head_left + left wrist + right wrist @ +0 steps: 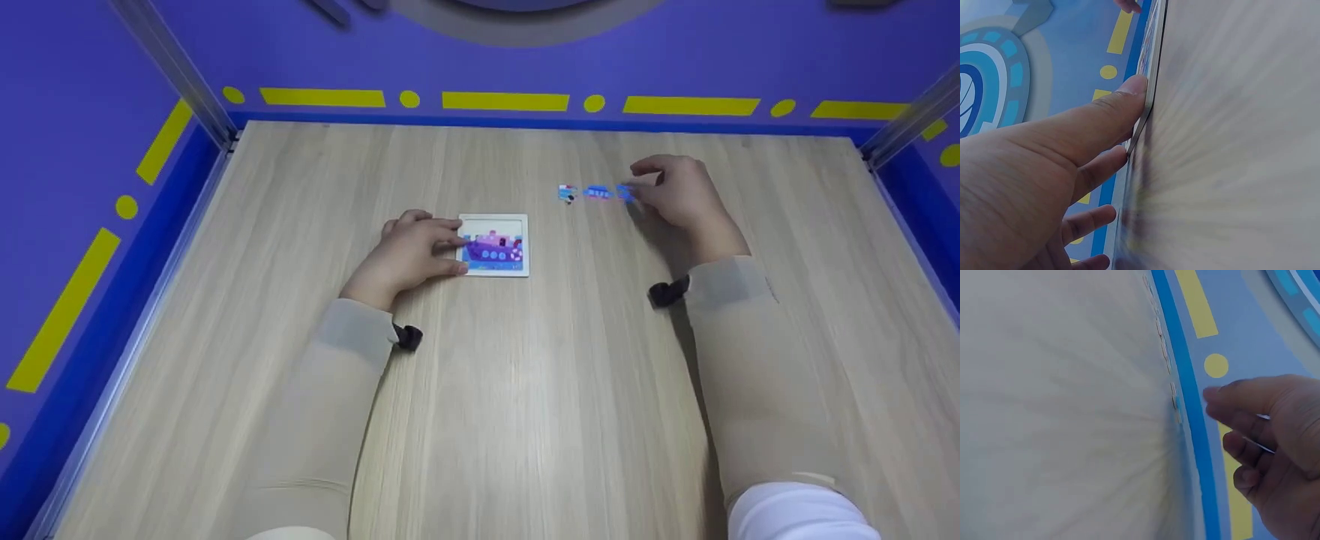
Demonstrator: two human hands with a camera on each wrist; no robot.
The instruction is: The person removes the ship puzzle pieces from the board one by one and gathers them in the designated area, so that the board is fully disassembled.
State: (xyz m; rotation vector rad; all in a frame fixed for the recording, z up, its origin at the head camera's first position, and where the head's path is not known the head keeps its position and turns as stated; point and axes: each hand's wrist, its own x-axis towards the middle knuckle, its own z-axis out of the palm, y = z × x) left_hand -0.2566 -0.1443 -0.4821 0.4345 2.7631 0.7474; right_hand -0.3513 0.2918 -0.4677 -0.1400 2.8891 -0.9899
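Note:
A square white-framed jigsaw puzzle [493,268] lies on the table, its picture a purple and pink boat on blue water, with a pale blank area at the top. My left hand [411,251] rests at its left edge; in the left wrist view the thumb [1134,85] lies against the frame and the other fingers are spread. Three loose jigsaw pieces lie in a row farther back: a light blue and white one [566,193], a blue one [598,193] and another blue one [624,193]. My right hand [679,191] hovers beside the rightmost piece, fingers loosely bent, holding nothing.
The wood-grain table [510,390] is bounded by a blue back wall [510,67] with yellow dashes and dots, and by blue side walls [60,187]. A small black wrist camera [409,337] sits on the left cuff, another black camera [667,292] on the right.

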